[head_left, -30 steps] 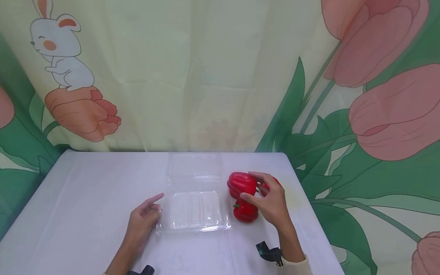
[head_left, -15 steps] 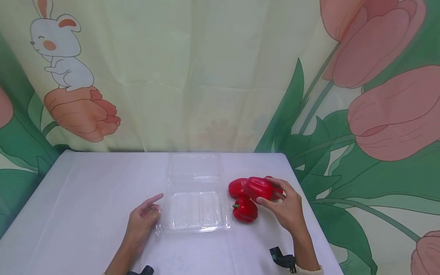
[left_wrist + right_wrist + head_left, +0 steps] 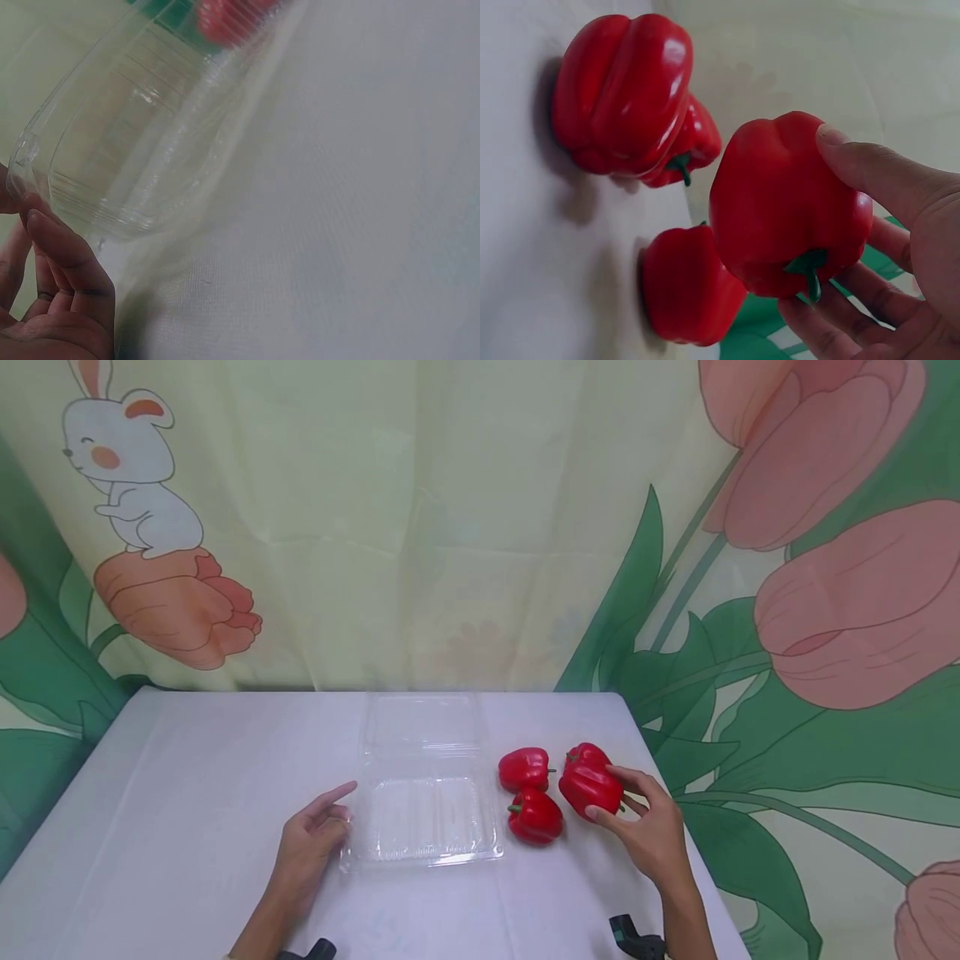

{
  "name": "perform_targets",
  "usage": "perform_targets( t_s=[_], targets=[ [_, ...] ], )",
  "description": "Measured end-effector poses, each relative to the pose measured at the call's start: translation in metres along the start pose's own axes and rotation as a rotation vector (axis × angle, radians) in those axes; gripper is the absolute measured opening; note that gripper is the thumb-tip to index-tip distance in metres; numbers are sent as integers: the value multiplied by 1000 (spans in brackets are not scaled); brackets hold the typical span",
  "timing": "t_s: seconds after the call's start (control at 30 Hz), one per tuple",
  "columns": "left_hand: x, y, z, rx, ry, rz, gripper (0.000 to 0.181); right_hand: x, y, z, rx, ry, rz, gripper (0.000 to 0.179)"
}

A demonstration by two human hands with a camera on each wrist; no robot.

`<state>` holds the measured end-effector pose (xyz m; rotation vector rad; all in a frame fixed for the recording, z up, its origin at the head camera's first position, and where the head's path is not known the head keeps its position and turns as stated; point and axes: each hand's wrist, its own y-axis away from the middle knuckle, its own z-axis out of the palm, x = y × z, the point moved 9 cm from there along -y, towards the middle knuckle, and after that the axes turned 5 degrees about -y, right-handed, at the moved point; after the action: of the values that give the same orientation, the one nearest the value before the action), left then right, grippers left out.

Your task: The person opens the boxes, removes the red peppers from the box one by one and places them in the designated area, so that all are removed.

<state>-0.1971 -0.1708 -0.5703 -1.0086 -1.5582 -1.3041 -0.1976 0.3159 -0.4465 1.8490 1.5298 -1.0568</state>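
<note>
My right hand (image 3: 652,831) grips a red bell pepper (image 3: 589,789) with a short green stem, at the right side of the table. In the right wrist view the thumb presses one side of this pepper (image 3: 787,199) and the fingers curl round the other. Behind it lies another red bell pepper (image 3: 587,753), partly covered in the head view. My left hand (image 3: 311,839) is at the left edge of a clear plastic clamshell container (image 3: 427,818). Its thumb and a finger pinch the container's rim in the left wrist view (image 3: 28,191).
Two more red bell peppers, one farther back (image 3: 523,769) and one nearer (image 3: 535,817), lie right of the container. The container's lid (image 3: 422,722) is folded back toward the far table edge. Behind the white table (image 3: 210,777) hangs a printed curtain (image 3: 487,527).
My right hand has taken up a bell pepper from the group, moving it rightward and toward me, in front of the pepper at the right. The left hand and container stay put.
</note>
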Motion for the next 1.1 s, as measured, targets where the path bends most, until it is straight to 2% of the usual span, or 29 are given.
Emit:
perform_targets(
  t_s=[0.43, 0.6, 0.73, 0.9, 1.1],
  targets=[
    [-3, -1, 2, 10, -33, -17, 60, 40, 0, 2, -32, 40, 88, 86],
    [1, 0, 3, 5, -35, 6, 60, 56, -3, 5, -46, 51, 119, 86],
    [0, 0, 4, 5, -47, -2, 58, 66, -5, 7, -51, 58, 134, 85],
    [-1, 0, 5, 6, -49, -8, 56, 75, -10, 9, -57, 61, 139, 84],
    [1, 0, 4, -6, -41, 7, 50, 74, -10, 9, -85, 68, 148, 87]
  ],
)
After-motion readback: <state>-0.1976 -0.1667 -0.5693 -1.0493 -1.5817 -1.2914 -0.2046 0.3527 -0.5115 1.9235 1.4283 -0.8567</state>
